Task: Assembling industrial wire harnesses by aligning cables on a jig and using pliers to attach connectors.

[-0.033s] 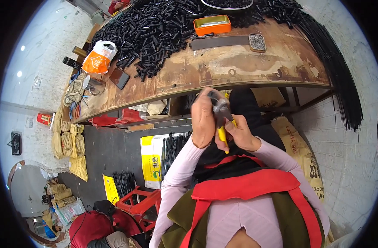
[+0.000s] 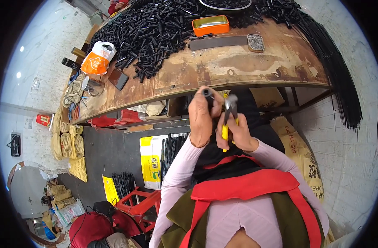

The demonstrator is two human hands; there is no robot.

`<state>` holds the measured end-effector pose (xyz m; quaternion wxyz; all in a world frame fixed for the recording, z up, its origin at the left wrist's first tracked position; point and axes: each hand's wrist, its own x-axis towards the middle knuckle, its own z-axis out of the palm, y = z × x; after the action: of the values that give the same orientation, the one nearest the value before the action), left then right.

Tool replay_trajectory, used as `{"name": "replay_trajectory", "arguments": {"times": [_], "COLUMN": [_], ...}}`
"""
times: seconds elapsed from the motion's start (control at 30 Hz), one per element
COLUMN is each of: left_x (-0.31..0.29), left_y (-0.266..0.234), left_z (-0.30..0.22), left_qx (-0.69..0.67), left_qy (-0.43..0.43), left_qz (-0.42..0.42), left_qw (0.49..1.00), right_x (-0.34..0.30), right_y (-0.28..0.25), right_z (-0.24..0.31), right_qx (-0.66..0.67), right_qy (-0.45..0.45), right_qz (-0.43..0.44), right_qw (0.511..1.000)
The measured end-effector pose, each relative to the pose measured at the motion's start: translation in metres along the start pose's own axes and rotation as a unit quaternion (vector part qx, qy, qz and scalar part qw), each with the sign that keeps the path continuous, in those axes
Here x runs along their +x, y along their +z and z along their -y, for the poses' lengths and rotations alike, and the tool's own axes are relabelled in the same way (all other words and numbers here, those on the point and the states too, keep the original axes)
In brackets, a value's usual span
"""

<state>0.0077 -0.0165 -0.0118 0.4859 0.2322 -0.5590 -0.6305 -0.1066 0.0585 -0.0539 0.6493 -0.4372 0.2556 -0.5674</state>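
Observation:
My left hand (image 2: 200,118) is closed around a short black tube-like piece (image 2: 206,92), whose round hollow end shows between the fingertips. Most of that piece is hidden by the fingers. Beside it, my right hand (image 2: 239,133) grips a pair of pliers (image 2: 231,107) with a grey metal head and yellow handles. The pliers' head points up and away from me, a little right of the black piece and apart from it. Both hands are over my lap, just in front of the near edge of the wooden table (image 2: 172,84).
A big heap of black tube pieces (image 2: 156,39) covers the table's far left. On it also stand an orange tin (image 2: 211,29), a small metal box (image 2: 256,42), a plastic bag (image 2: 98,58) and a phone (image 2: 118,79). Long black strands (image 2: 342,78) hang off the right end. A red stool (image 2: 139,202) stands lower left.
The pliers have come away from my left hand and shifted right, their head now more upright. The black piece's end now shows in my left hand.

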Motion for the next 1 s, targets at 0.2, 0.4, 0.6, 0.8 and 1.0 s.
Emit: {"name": "replay_trajectory", "arguments": {"times": [0.2,0.4,0.6,0.8,1.0], "left_x": [0.005,0.017,0.025,0.038,0.038], "left_y": [-0.008,-0.014,-0.018,-0.016,-0.023], "left_z": [0.005,0.005,0.007,0.007,0.008], "left_qx": [-0.014,-0.046,-0.034,-0.073,-0.081], "left_qy": [0.021,-0.009,-0.012,-0.039,-0.046], "left_qz": [-0.011,0.085,0.084,0.089,0.051], "left_qw": [1.0,0.995,0.996,0.993,0.994], "right_x": [-0.012,-0.014,0.046,0.092,0.13], "right_y": [-0.023,-0.067,-0.153,-0.225,-0.237], "right_z": [0.016,0.096,0.131,0.155,0.141], "right_qx": [0.018,-0.269,-0.703,-0.775,-0.838], "right_qy": [0.034,0.143,-0.162,-0.058,0.006], "right_qz": [-0.142,-0.128,-0.128,-0.165,-0.104], "right_qw": [0.989,0.944,0.68,0.607,0.535]}}
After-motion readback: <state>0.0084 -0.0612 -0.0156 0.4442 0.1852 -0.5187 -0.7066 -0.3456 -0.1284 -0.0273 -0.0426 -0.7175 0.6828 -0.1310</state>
